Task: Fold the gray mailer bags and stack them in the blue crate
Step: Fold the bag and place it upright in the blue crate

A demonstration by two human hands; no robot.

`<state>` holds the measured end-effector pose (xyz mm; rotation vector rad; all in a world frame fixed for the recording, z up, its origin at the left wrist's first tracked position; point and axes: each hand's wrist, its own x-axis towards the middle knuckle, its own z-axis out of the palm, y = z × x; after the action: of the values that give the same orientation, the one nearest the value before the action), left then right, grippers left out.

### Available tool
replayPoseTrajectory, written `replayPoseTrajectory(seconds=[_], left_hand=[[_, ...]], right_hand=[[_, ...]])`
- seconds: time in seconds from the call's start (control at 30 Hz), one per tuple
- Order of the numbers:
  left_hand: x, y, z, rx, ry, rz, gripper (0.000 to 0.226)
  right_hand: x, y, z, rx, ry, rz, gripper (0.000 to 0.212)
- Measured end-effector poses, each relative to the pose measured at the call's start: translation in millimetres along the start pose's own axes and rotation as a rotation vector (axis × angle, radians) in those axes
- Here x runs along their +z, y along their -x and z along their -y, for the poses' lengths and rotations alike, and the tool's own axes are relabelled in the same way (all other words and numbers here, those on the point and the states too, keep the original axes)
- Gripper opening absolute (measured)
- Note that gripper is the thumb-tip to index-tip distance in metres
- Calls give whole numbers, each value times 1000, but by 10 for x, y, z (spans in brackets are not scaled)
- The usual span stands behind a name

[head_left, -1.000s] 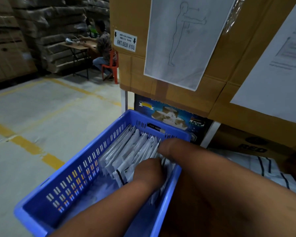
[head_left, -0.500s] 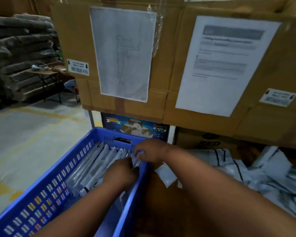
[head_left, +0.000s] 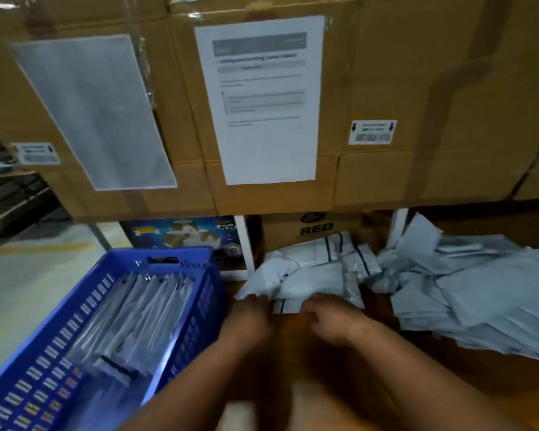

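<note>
Both hands' fingers (head_left: 254,301) curled onto mailer bag (head_left: 305,278) edge; grip unclear.

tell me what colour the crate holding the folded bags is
Blue crate, with slotted sides; the head view shows it clearly.

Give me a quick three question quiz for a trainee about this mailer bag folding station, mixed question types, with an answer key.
1. True or false: the blue plastic slotted crate holds no bags.
2. Which side of the crate is the loose pile of unfolded gray plastic mailer bags on? A left, B right.
3. Fill in: the left hand and right hand are both at the near edge of a ____ bag.

Key: 1 false, folded gray bags stand inside; 2 B; 3 gray mailer.
</note>
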<state>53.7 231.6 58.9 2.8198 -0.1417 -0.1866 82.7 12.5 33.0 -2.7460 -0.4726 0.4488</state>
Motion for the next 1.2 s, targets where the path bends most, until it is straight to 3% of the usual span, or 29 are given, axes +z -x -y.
replayPoseTrajectory(seconds=[0.17,0.47,0.6,0.73,0.8,0.9,0.97,1.03,1.2], left_hand=[[408,-229,78,-196,75,4,51],[863,-1174,674,-175,1,-83,72],[930,-1351,711,-178,113,-38,74],[952,-1135,678,-150,67,-134,61],[967,-865,560,-128,90,-160,68],[1117,-454,318,-121,204,-47,94],[1276,-172,191,-29,237,25,103],[1444,146,49,166,119,48,99],[1731,894,-503,513,52,48,85]], right_hand=[[346,-33,-177,31,35,62,35],[539,-608,-111,11,200,-86,61],[592,-660,-40,37,259,-51,66],[581,-320,-7,28,240,2,65],[582,-21,-11,24,225,-26,66],[712,493,-69,-11,237,-102,71],[854,835,-144,-65,249,-217,71],[1022,1155,-247,-99,222,-290,67],[1341,1800,-448,-89,202,-267,80]])
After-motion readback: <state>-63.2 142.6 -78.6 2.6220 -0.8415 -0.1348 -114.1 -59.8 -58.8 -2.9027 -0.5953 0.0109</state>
